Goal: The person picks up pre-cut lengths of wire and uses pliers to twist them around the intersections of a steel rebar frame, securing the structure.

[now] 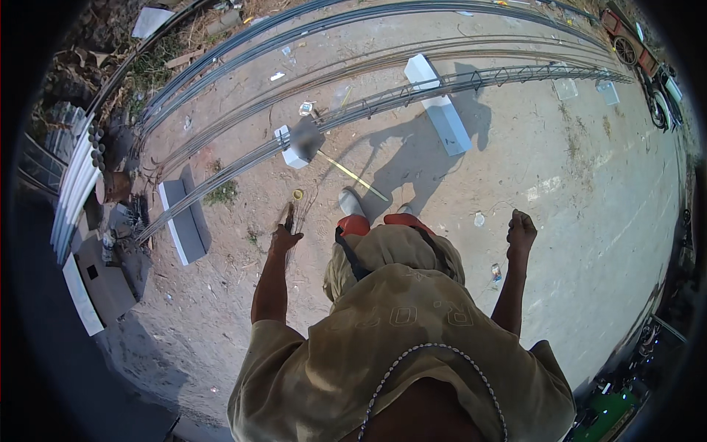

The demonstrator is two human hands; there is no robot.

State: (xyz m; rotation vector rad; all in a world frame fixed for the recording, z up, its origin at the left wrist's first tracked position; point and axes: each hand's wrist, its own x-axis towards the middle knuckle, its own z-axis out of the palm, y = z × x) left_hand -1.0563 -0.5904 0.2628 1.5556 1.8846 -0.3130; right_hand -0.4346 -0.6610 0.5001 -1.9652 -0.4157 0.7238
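My left hand (283, 239) hangs low over the dirt, thumb out to the side and the other fingers partly hidden. A dark slender shape juts beyond it, a finger or a tool; I cannot tell which. Fine wire-like strands (309, 200) run beside that hand; some may be shadows. Just beyond lies a small yellow ring (297, 194) on the ground. Out to the right, my right hand (521, 230) is closed, and a thin curved wire (495, 205) seems to lead to its fingertips. Ahead, a long steel bar cage (353, 112) rests on white blocks.
White block supports (448, 127) (182, 221) carry the bars. A yellow stick (353, 177) lies before my feet. A blurred dark shape (305, 138) covers part of the cage. Long loose bars (250, 46) stretch behind. White pipes (75, 184) lie left; a cart (632, 46) and motorcycle (658, 103) stand far right.
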